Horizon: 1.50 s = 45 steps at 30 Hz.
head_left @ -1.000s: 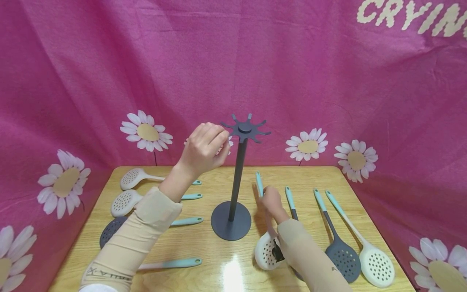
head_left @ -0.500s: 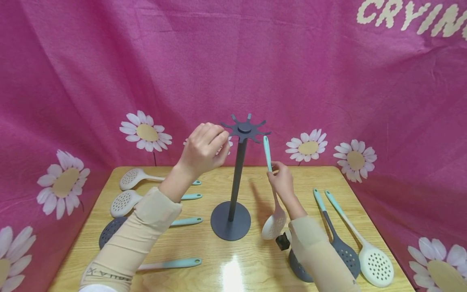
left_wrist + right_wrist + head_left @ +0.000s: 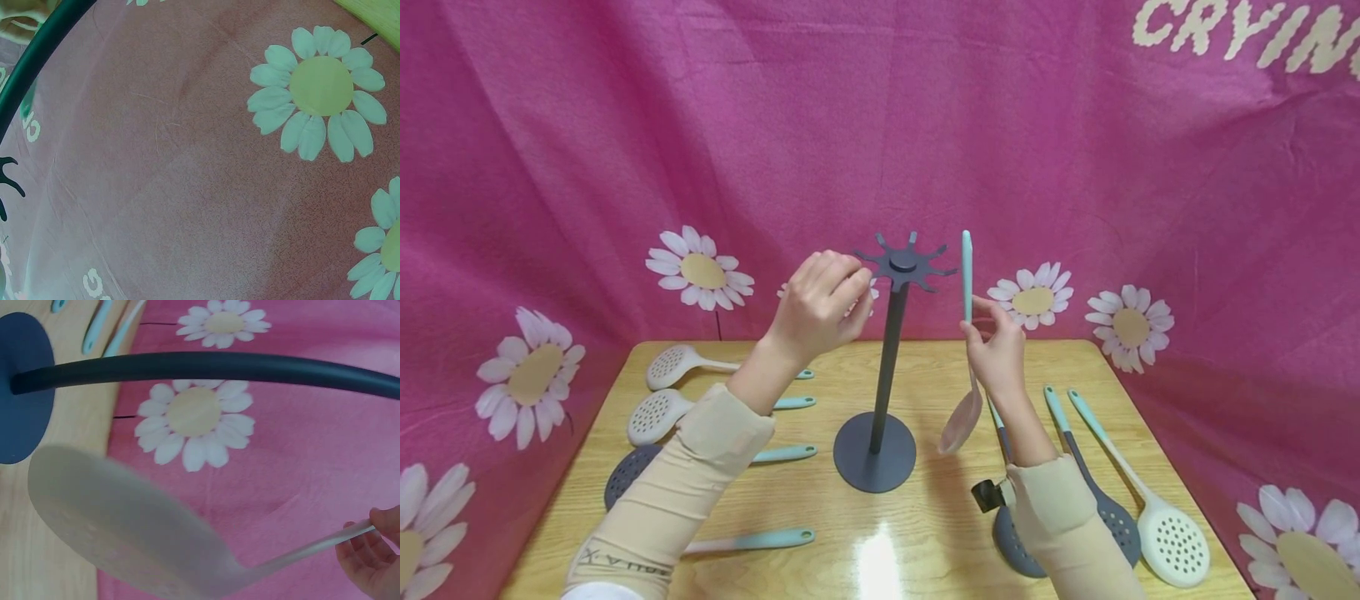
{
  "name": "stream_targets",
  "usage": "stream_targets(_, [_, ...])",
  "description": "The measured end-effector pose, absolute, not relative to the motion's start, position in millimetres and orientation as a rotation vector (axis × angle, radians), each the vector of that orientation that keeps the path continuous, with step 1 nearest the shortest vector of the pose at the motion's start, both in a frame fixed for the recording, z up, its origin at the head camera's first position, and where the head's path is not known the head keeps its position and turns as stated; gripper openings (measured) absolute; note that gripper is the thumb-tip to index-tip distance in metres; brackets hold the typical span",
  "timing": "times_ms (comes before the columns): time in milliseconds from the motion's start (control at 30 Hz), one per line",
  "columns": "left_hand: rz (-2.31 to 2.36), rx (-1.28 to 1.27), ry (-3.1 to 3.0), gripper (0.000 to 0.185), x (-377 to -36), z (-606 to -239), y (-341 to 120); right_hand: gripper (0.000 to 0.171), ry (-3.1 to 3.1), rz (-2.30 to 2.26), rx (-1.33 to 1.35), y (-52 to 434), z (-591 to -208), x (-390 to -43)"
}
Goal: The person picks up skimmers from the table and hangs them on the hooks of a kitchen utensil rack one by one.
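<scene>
In the head view my right hand (image 3: 998, 350) pinches a white skimmer (image 3: 125, 519) by its mint-green handle (image 3: 967, 275). The skimmer hangs upright above the table, its perforated bowl down and its handle end about level with the hooks. It is just right of a dark grey utensil stand (image 3: 889, 367), which has a ring of hooks (image 3: 903, 263) on top. My left hand (image 3: 820, 302) is raised with curled fingers at the left hooks of the stand, its fingertips partly hidden. The left wrist view shows the stand's pole (image 3: 47, 47) but not the hand.
Left on the wooden table (image 3: 850, 533) lie several skimmers, white (image 3: 655, 417) and dark grey (image 3: 625, 477), partly behind the left sleeve. At right lie a grey skimmer (image 3: 1017, 542), another grey one (image 3: 1116, 525) and a white one (image 3: 1176, 542). A pink daisy-print cloth (image 3: 820, 150) hangs behind.
My right hand has lifted the white skimmer off the table, raising it up and slightly right until it hangs upright beside the hooks. My left hand has stayed in place.
</scene>
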State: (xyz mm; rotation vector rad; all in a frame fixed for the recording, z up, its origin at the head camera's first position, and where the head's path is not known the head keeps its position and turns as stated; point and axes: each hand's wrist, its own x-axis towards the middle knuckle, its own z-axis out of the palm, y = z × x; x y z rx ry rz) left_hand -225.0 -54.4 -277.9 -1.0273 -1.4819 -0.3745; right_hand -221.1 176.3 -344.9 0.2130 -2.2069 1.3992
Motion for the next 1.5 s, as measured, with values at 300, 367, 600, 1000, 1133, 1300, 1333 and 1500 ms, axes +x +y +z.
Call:
stream_targets(300, [-0.381,-1.023,-1.480,0.005,-226.2,-278.6,-54.6,0.032,-2.142,1.444,0.331,172.7,-327.7,-212.2])
stream_targets(367, [-0.379,-1.019,-1.481,0.007,-226.6,-278.8,-54.6,0.031,-2.143,1.447,0.350,172.0,-325.0,-210.7])
stream_targets(600, [-0.392,-1.023,-1.479,0.007,-226.5,-278.6,-54.2,0.034,-2.161,1.447,0.366,170.6,-322.7,-211.0])
stream_targets(1000, [-0.402,-1.017,-1.471,0.007,-226.5,-279.1,-53.2,0.036,-2.181,1.432,0.373,168.4,-328.8,-211.1])
stream_targets(1133, [-0.396,-1.013,-1.472,0.007,-227.2,-279.5,-53.0,0.036,-2.190,1.450,0.383,166.2,-331.0,-210.1])
stream_targets(1300, [-0.397,-1.012,-1.467,0.009,-227.3,-280.0,-52.8,0.036,-2.175,1.479,0.408,162.0,-335.3,-210.6])
stream_targets(1333, [-0.400,-1.011,-1.467,0.010,-227.2,-280.2,-52.8,0.035,-2.167,1.483,0.415,161.0,-336.2,-210.8])
stream_targets(1500, [-0.408,-1.005,-1.468,0.012,-227.6,-281.2,-53.0,0.034,-2.134,1.492,0.438,155.3,-339.6,-210.9])
